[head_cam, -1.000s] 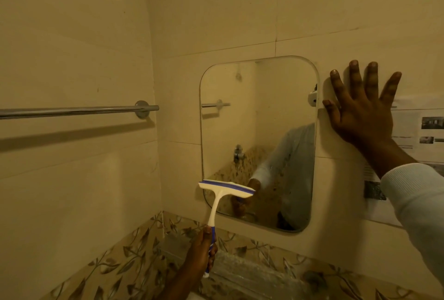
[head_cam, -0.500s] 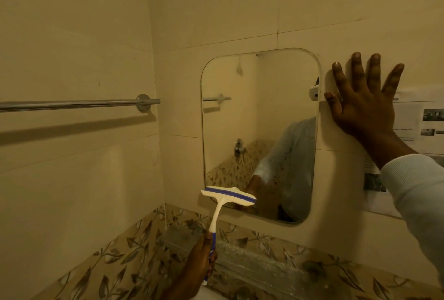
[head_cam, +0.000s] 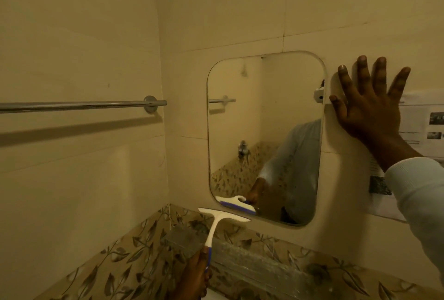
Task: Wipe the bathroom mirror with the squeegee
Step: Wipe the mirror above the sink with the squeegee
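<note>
Right hand (head_cam: 367, 110) raised, fingers (head_cam: 364, 76) spread flat (sleeved arm extended); left hand (head_cam: 195, 273) low, gripping squeegee (head_cam: 212, 230).

We see a cream-white squeegee (head_cam: 216, 225) with a blue grip, low in the frame. The wall tiles (head_cam: 72, 35) are plain beige. The border tiles (head_cam: 134, 251) along the bottom carry dark brown leaves on tan. The towel rail (head_cam: 72, 105) at left is silver, and the sleeve (head_cam: 418, 191) at right is white.

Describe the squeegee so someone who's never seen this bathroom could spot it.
Find the rounded mirror on the beige wall. Just below its lower left corner, the left hand grips the squeegee. It is the white T-shaped tool, blue at the grip, not its reflection above.
</note>
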A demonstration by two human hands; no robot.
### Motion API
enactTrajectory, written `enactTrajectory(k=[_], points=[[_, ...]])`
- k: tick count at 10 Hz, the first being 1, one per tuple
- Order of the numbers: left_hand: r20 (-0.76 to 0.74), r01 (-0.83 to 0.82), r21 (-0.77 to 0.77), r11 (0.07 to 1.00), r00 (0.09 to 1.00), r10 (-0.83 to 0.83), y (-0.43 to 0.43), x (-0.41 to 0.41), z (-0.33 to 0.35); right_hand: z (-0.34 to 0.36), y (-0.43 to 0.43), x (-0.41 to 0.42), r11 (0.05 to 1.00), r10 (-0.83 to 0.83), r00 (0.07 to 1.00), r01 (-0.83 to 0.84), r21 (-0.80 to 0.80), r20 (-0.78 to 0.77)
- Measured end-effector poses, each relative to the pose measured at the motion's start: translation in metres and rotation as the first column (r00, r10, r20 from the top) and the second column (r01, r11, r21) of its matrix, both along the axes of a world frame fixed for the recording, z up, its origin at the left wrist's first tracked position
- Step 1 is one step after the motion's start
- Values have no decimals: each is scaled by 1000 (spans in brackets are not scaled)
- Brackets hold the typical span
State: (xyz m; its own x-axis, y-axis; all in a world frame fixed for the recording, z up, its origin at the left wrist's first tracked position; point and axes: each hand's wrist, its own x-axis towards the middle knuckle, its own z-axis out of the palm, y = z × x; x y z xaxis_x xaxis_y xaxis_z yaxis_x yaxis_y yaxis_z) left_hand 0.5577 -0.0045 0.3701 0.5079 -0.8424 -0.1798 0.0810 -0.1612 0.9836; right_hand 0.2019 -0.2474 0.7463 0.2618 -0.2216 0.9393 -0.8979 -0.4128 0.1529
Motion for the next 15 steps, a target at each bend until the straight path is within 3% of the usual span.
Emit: enactTrajectory(k=[2,3,4,6,8,15], points=[[-93,-19,-250,968,996,-4,-16,-11,85,0,-1,-1,1000,-17,1000,18,7,-15],[45,54,-473,879,998,-37,-27,-20,163,1,-3,-1,1000,-24,1000,24,9,-16],[101,102,-583,806,993,-53,-39,-34,245,1,-4,-1,999,-34,999,34,8,-14],[101,145,-626,766,989,-105,-64,-63,352,1,-9,-2,998,-56,998,56,0,-18],[173,145,-633,760,984,-44,-87,-71,377,0,-12,-2,998,-68,998,67,-18,-18],[130,139,-645,751,989,-71,-116,-74,337,-2,-13,-1,995,-84,996,84,-50,-14]])
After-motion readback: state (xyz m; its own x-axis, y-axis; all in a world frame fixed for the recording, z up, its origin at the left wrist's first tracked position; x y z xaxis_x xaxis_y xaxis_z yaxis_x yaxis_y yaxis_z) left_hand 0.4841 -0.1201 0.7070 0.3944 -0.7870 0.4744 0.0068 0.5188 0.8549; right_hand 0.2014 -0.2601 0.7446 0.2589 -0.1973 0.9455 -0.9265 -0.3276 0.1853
